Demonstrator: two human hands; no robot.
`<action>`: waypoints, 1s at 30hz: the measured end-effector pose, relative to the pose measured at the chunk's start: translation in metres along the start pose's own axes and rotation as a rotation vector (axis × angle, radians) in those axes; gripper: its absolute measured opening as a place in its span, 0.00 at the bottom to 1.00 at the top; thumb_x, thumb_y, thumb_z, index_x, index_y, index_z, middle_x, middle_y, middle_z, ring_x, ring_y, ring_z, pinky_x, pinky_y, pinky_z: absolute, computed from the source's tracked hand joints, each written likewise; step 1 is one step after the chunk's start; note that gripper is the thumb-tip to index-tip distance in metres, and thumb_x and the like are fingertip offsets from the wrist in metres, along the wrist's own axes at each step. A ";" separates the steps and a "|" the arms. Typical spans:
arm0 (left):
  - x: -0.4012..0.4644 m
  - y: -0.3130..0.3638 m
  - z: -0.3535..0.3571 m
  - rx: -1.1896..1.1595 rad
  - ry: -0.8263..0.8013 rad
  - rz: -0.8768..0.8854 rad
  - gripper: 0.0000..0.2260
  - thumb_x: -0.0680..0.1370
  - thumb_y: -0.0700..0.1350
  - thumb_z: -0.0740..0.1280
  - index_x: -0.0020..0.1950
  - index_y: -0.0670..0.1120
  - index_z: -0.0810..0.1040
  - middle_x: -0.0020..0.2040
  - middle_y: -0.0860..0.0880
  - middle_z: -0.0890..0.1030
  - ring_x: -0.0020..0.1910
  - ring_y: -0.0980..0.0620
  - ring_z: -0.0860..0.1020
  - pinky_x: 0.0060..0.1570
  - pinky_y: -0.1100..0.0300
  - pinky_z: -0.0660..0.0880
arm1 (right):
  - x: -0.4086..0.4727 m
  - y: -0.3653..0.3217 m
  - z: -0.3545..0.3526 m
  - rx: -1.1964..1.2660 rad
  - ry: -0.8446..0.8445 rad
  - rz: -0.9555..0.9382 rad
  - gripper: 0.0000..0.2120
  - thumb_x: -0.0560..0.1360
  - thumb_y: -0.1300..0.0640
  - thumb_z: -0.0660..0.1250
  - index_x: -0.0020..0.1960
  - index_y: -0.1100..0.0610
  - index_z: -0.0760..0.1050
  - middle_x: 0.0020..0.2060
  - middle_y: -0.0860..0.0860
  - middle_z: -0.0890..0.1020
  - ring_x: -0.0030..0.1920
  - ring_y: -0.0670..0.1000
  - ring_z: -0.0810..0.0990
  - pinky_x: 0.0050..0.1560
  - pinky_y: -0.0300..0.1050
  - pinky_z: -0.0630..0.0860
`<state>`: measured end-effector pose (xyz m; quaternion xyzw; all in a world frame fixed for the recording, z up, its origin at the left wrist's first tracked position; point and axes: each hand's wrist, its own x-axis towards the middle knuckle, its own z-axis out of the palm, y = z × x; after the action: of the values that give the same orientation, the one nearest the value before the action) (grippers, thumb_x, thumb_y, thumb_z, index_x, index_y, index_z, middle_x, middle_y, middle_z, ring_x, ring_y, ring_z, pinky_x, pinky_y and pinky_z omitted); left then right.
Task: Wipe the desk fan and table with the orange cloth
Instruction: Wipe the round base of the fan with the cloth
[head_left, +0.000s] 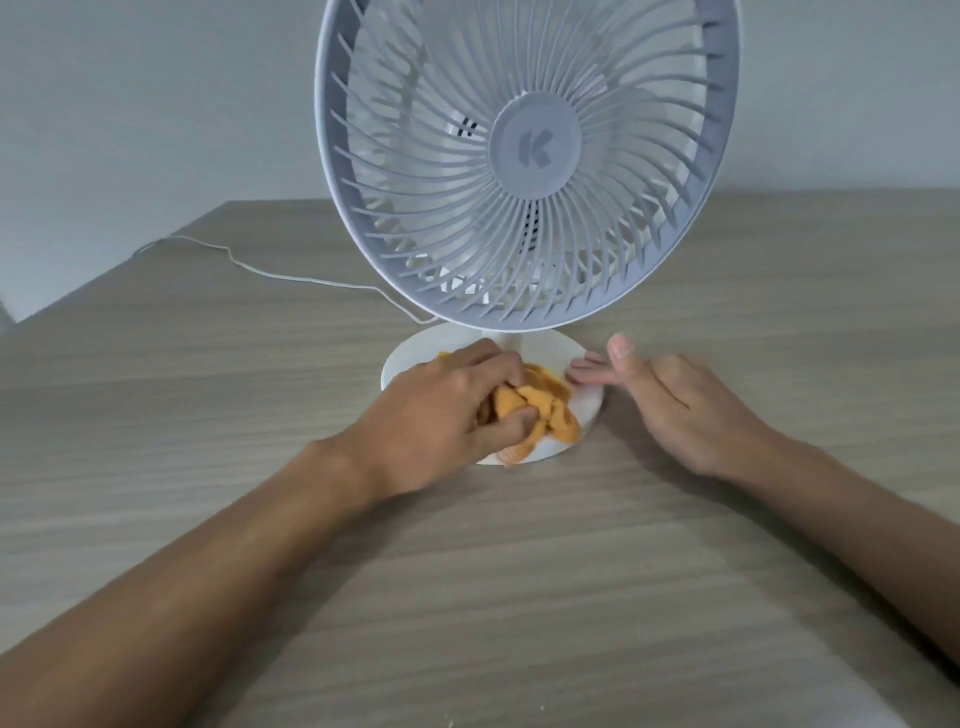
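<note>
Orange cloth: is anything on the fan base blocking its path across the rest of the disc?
Partly. The fan's stem rises just behind the orange cloth, and the right hand's fingers rest on the base rim.

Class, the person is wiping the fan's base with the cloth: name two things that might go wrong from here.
1. The fan stands tall on a small base; a hard push by the left hand with the cloth might tip it, though the right hand steadies the rim.
2. The cord trails across the table; wiping there may snag it.
</note>
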<state>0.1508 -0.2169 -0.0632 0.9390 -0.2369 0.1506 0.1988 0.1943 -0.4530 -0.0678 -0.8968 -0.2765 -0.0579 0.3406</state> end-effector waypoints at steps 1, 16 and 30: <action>0.000 -0.008 -0.002 -0.002 0.025 -0.016 0.18 0.74 0.62 0.59 0.52 0.51 0.74 0.48 0.57 0.75 0.41 0.56 0.72 0.43 0.58 0.71 | 0.000 -0.001 0.000 -0.032 -0.015 -0.005 0.31 0.80 0.37 0.44 0.61 0.49 0.81 0.60 0.41 0.81 0.65 0.35 0.73 0.62 0.19 0.58; 0.037 -0.057 -0.017 -0.061 -0.084 -0.531 0.14 0.82 0.49 0.57 0.66 0.49 0.73 0.64 0.46 0.77 0.62 0.44 0.73 0.60 0.55 0.67 | 0.011 0.002 -0.001 0.078 -0.011 -0.068 0.33 0.52 0.43 0.82 0.55 0.53 0.84 0.56 0.44 0.83 0.58 0.31 0.76 0.66 0.28 0.66; -0.023 -0.042 -0.014 -0.060 -0.047 -0.303 0.20 0.82 0.54 0.57 0.74 0.59 0.66 0.77 0.61 0.61 0.76 0.61 0.56 0.72 0.62 0.54 | 0.009 0.007 -0.003 0.073 0.013 -0.084 0.31 0.53 0.49 0.83 0.55 0.55 0.84 0.55 0.46 0.84 0.56 0.30 0.77 0.62 0.23 0.67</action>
<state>0.1495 -0.1680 -0.0721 0.9608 -0.1016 0.0897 0.2417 0.2057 -0.4548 -0.0670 -0.8711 -0.3133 -0.0680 0.3721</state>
